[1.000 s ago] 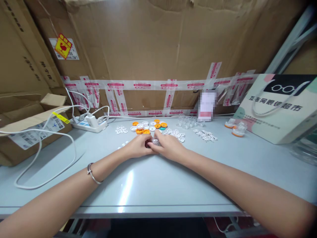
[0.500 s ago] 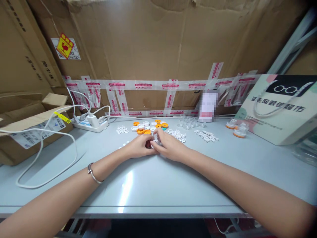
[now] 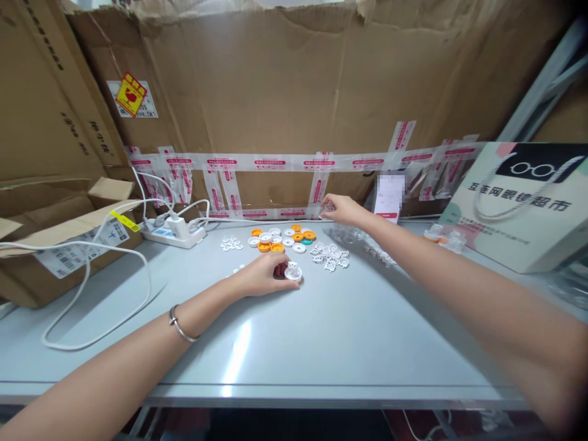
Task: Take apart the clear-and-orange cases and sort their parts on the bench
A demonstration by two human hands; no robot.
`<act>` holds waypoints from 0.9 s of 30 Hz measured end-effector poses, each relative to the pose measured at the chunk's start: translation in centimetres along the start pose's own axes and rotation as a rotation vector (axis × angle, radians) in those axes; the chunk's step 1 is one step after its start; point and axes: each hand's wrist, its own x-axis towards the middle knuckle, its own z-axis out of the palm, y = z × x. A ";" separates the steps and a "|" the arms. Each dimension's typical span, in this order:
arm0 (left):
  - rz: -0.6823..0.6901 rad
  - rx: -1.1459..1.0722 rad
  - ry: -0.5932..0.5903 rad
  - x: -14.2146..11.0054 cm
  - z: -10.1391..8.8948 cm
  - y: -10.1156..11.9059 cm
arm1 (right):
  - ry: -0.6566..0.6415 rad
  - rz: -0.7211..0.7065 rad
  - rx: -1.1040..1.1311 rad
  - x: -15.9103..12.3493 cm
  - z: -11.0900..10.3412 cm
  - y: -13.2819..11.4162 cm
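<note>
My left hand (image 3: 265,274) rests on the grey table (image 3: 321,331) with its fingers closed round a small white round part (image 3: 293,272). My right hand (image 3: 342,209) is stretched out to the back of the table, above a cluster of small clear cups (image 3: 345,233), and pinches a clear piece between its fingertips. Between the hands lie a heap of small white clips (image 3: 329,255) and a group of orange and white caps (image 3: 282,237) with one teal one.
A white power strip (image 3: 171,232) with cables stands at the back left beside an open cardboard box (image 3: 59,245). A printed paper bag (image 3: 519,202) leans at the right. Taped cardboard (image 3: 294,98) walls the back. More small white parts (image 3: 230,244) lie left of the caps.
My right hand left the left hand and moved up and right to the clear cups at the back. The left hand stayed, still holding the white part. The camera tilted slightly.
</note>
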 end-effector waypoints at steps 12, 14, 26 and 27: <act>0.006 -0.018 0.015 0.0 -0.1 -0.3 | -0.192 0.084 -0.228 1.9 2.8 0.7; 0.003 -0.015 0.013 0.0 -0.1 -0.3 | -0.177 0.080 -0.219 1.7 2.8 0.7; 0.001 0.015 0.052 -0.2 0.2 0.7 | -0.020 -0.315 0.419 -8.2 1.3 -5.0; 0.004 0.020 0.058 -0.1 0.2 0.8 | -0.054 -0.340 0.496 -9.5 1.3 -5.5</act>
